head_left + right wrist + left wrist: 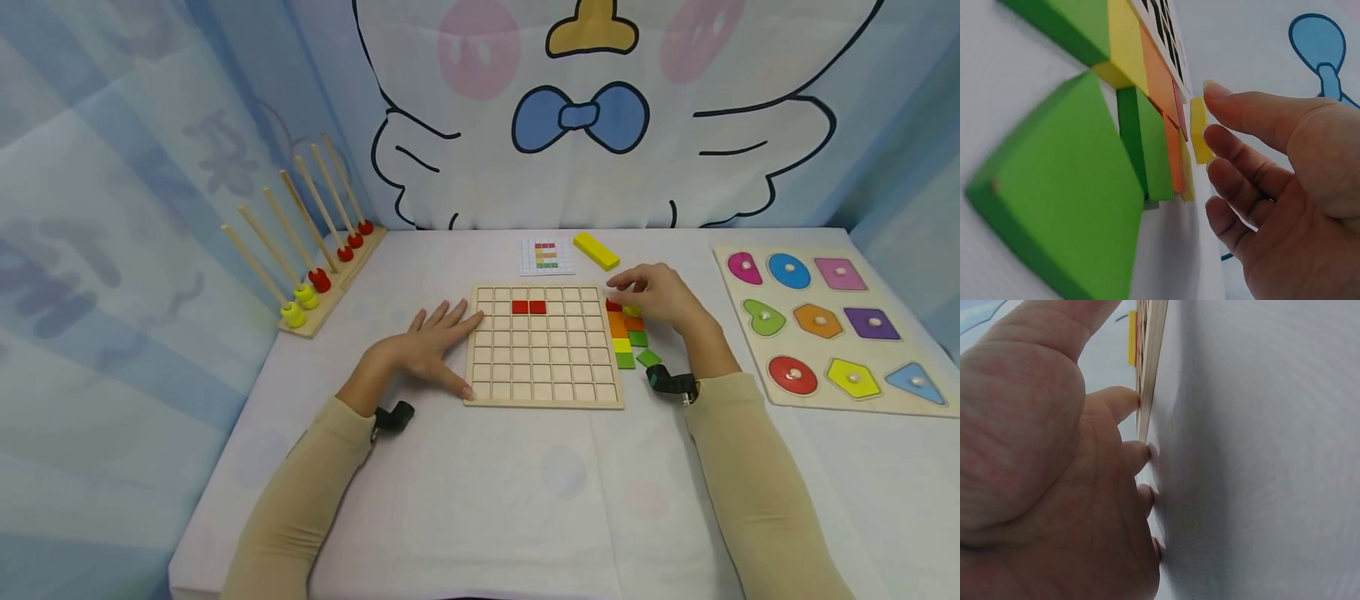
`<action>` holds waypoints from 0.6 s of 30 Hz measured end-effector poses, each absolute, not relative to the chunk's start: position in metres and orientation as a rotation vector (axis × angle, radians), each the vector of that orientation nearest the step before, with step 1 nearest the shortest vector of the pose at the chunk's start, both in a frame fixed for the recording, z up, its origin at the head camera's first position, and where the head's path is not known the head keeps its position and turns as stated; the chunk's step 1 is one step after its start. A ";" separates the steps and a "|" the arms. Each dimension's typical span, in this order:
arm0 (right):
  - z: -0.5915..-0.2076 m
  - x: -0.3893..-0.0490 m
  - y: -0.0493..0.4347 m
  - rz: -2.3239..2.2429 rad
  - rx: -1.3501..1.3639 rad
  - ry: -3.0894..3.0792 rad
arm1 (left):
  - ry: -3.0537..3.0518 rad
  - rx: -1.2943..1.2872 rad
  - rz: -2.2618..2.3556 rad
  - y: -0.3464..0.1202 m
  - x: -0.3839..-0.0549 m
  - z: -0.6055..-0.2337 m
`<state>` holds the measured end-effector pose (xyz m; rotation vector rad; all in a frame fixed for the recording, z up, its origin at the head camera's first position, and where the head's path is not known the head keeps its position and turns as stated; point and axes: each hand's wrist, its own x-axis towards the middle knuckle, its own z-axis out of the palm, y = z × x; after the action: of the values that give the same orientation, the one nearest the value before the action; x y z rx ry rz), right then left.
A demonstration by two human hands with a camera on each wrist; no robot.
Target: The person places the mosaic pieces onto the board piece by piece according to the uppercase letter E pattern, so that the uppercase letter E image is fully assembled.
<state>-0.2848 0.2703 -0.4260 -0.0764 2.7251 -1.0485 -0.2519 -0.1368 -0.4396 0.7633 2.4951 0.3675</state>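
Left hand (435, 346): fingers are spreading wide and nearly straight, gripping nothing. Its thumb is resting at the near-left corner of the wooden grid board (557, 344), and its index fingertip is touching the left edge; in the left wrist view the other fingertips are reaching down to the white tablecloth (480, 500).

Right hand (660, 294): it is hovering just beside the board's far-right corner, over the far end of the coloured blocks (618, 324). Fingers are bending loosely, thumb and fingertips are standing apart, and the right wrist view is showing nothing between them.

The board is lying flat at mid-table. Two red blocks (528, 307) are sitting side by side in its second row from the far edge, third and fourth cells from the left. Red, orange, yellow and green blocks are lying along its right side; one green block (648, 357) is lying askew at the near end.

Beyond the board, a pattern card (547, 257) and a yellow bar (596, 251) are lying. A bead rack (337, 292) is standing at left; a shape puzzle (817, 333) is lying at right.
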 end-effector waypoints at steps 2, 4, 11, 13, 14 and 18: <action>-0.428 -0.286 0.272 -1.043 -0.081 2.721 | 2.495 0.763 0.366 -0.136 -0.252 -0.439; -0.430 -0.287 0.273 -1.046 -0.089 2.720 | 2.497 0.760 0.366 -0.136 -0.252 -0.439; -0.435 -0.287 0.275 -1.039 -0.153 2.728 | 2.500 0.756 0.357 -0.136 -0.252 -0.439; -0.436 -0.287 0.275 -1.025 -0.178 2.737 | 2.502 0.762 0.366 -0.136 -0.251 -0.438; -0.436 -0.287 0.275 -1.020 -0.188 2.742 | 2.502 0.768 0.372 -0.136 -0.251 -0.438; -0.438 -0.287 0.274 -1.009 -0.202 2.761 | 2.501 0.787 0.394 -0.137 -0.251 -0.436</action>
<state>-0.2868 0.2741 -0.4378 -0.2024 2.7612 -1.0089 -0.2508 -0.1369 -0.4364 0.7871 2.5011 0.3936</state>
